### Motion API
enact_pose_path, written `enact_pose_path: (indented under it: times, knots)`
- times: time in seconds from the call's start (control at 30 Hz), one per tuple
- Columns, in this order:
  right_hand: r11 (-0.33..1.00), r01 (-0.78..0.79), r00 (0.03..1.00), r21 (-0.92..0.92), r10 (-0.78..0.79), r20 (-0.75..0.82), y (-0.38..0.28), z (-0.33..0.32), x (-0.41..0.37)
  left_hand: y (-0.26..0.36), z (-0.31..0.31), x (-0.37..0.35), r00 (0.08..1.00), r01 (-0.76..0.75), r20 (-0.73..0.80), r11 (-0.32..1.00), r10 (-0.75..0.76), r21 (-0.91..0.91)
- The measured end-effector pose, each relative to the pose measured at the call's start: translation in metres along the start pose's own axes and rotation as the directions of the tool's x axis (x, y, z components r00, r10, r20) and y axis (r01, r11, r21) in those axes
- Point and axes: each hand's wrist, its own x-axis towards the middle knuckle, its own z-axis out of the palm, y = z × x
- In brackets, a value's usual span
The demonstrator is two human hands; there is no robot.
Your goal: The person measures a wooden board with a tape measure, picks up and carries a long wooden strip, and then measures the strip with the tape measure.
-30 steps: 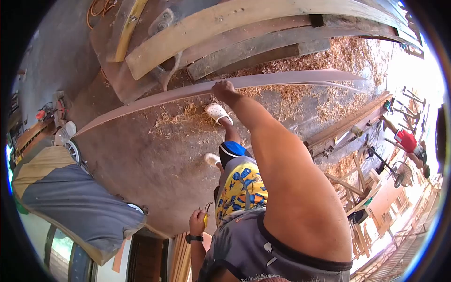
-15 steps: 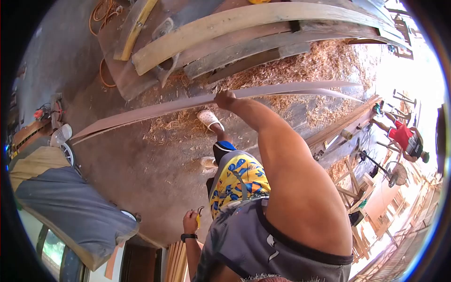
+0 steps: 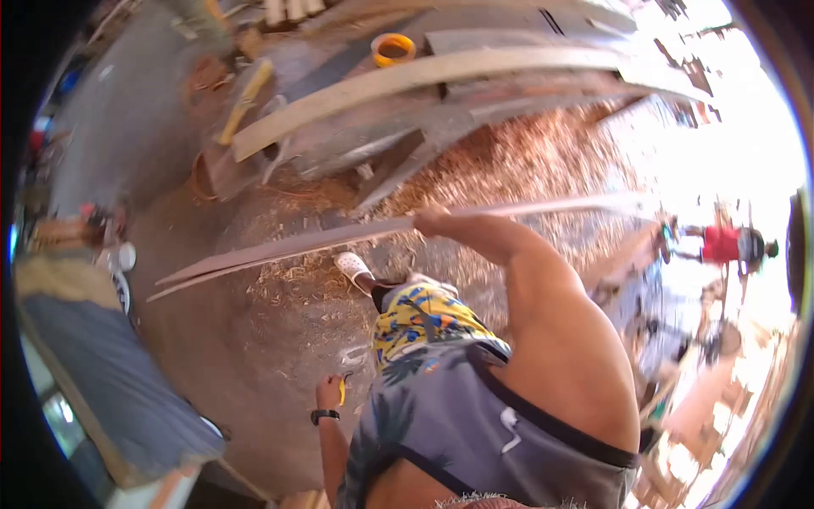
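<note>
My right hand (image 3: 431,222) is closed around a pair of long, thin wooden boards (image 3: 322,242), near the middle of their length. They lie close together under the grip and part slightly toward the left end. My right arm stretches out to carry them above the floor, beyond my foot in a white clog (image 3: 349,267). My left hand (image 3: 329,392), with a black watch on its wrist, hangs low at my side. Its fingers are closed on a small yellow tool (image 3: 342,392) with a dark curved end; its exact kind I cannot tell.
Curved timbers (image 3: 407,76) and a yellow bucket (image 3: 393,51) are ahead. Wood shavings (image 3: 534,157) cover the floor there. A cloth-covered vehicle (image 3: 110,365) stands at left. A person in red shorts (image 3: 722,243) is at far right, beside scrap wood and a fan.
The view has shifted and my feet have moved in a step. The boards sit lower in view, still in my right hand. The left hand keeps its yellow tool.
</note>
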Motion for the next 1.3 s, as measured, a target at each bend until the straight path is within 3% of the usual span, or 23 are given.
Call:
enact_pose_path:
  times: [0.1, 0.13, 0.17, 0.2, 0.23, 0.27, 0.33, 0.37, 0.47, 0.5, 0.53, 0.6, 0.73, 0.77, 0.83, 0.9, 0.93, 0.97, 1.0, 1.07, 1.13, 1.23, 1.3]
  knots:
    - [0.987, 0.051, 0.988, -0.152, -0.028, 0.153, 0.035, 0.012, -0.019, -0.005, 0.049, -0.009, 0.996, -0.045, -0.074, 0.997, 0.041, -0.064]
    - [0.921, 0.198, 0.979, -0.335, -0.170, 0.111, 0.053, 0.029, -0.023, -0.007, 0.064, -0.012, 0.997, -0.052, -0.054, 0.995, 0.048, -0.081]
    - [0.898, 0.211, 0.969, -0.387, -0.245, -0.040, 0.077, 0.053, -0.019, 0.000, 0.075, -0.025, 0.999, -0.027, -0.050, 0.994, 0.022, -0.101]
    - [0.931, 0.215, 0.976, -0.296, -0.199, 0.085, 0.087, 0.047, -0.022, -0.012, 0.099, -0.024, 0.999, -0.037, -0.043, 0.994, 0.033, -0.104]
    - [0.897, 0.229, 0.972, -0.379, -0.190, 0.138, 0.075, 0.021, -0.050, -0.016, 0.123, -0.033, 1.000, -0.009, -0.011, 0.990, 0.008, -0.140]
    - [0.825, 0.307, 0.951, -0.475, -0.248, 0.184, 0.105, 0.049, -0.027, -0.011, 0.142, -0.050, 0.999, 0.012, -0.033, 0.991, -0.016, -0.137]
    - [0.945, 0.180, 0.983, -0.273, -0.182, 0.018, 0.104, 0.037, -0.060, 0.008, 0.163, -0.091, 0.995, 0.090, -0.028, 0.972, -0.098, -0.217]
    - [0.892, 0.236, 0.967, -0.385, -0.254, 0.006, 0.105, 0.040, -0.069, 0.009, 0.178, -0.108, 0.990, 0.121, -0.041, 0.950, -0.138, -0.289]
    - [0.639, 0.395, 0.878, -0.661, -0.473, 0.067, 0.167, 0.087, -0.046, 0.008, 0.231, -0.142, 0.988, 0.026, 0.154, 1.000, -0.024, -0.010]
    - [0.503, 0.463, 0.872, -0.730, -0.405, 0.274, 0.155, 0.082, -0.058, -0.002, 0.264, -0.146, 0.976, -0.086, 0.216, 0.976, 0.042, 0.200]
    - [0.501, 0.459, 0.875, -0.734, -0.399, 0.275, 0.174, 0.093, -0.056, -0.012, 0.293, -0.150, 0.954, -0.207, 0.284, 0.893, 0.094, 0.400]
    - [0.626, 0.468, 0.877, -0.624, -0.414, 0.242, 0.217, 0.136, -0.030, -0.023, 0.346, -0.166, 0.959, -0.187, 0.273, 0.902, 0.080, 0.390]
    - [0.830, 0.300, 0.954, -0.471, -0.263, 0.144, 0.157, 0.091, -0.114, -0.009, 0.406, -0.199, 0.938, -0.172, 0.346, 0.910, 0.034, 0.378]
    - [0.831, 0.297, 0.953, -0.469, -0.225, 0.205, 0.178, 0.109, -0.094, -0.004, 0.415, -0.208, 0.936, -0.160, 0.352, 0.908, 0.015, 0.388]
    - [0.815, 0.355, 0.933, -0.458, -0.277, 0.230, 0.192, 0.115, -0.095, 0.013, 0.438, -0.227, 0.941, -0.332, 0.201, 0.847, 0.271, 0.415]
    - [0.720, 0.403, 0.914, -0.565, -0.285, 0.288, 0.225, 0.158, -0.063, 0.041, 0.445, -0.241, 0.978, -0.135, 0.180, 0.975, 0.103, 0.174]
    - [0.788, 0.371, 0.929, -0.491, -0.305, 0.212, 0.220, 0.146, -0.089, 0.052, 0.450, -0.245, 0.976, -0.080, 0.210, 0.990, 0.054, 0.116]
    - [0.723, 0.467, 0.881, -0.509, -0.330, 0.338, 0.233, 0.163, -0.073, 0.058, 0.455, -0.247, 0.989, 0.051, 0.141, 0.989, -0.031, -0.137]
    - [0.779, 0.393, 0.918, -0.489, -0.306, 0.251, 0.238, 0.169, -0.079, 0.063, 0.459, -0.250, 0.985, 0.172, 0.097, 0.908, -0.146, -0.382]
    - [0.863, 0.273, 0.948, -0.425, -0.165, 0.273, 0.225, 0.143, -0.103, 0.080, 0.458, -0.262, 0.988, 0.150, 0.049, 0.893, -0.143, -0.424]
    - [0.897, 0.273, 0.961, -0.348, -0.240, 0.134, 0.259, 0.179, -0.082, 0.124, 0.429, -0.284, 0.988, 0.152, 0.068, 0.837, -0.137, -0.526]
    - [0.946, 0.138, 0.984, -0.295, -0.098, 0.146, 0.264, 0.165, -0.092, 0.101, 0.440, -0.287, 0.976, 0.211, 0.132, 0.896, -0.172, -0.390]
    - [0.971, 0.106, 0.994, -0.216, -0.102, 0.027, 0.276, 0.169, -0.090, 0.098, 0.432, -0.291, 0.970, 0.225, 0.159, 0.930, -0.185, -0.291]
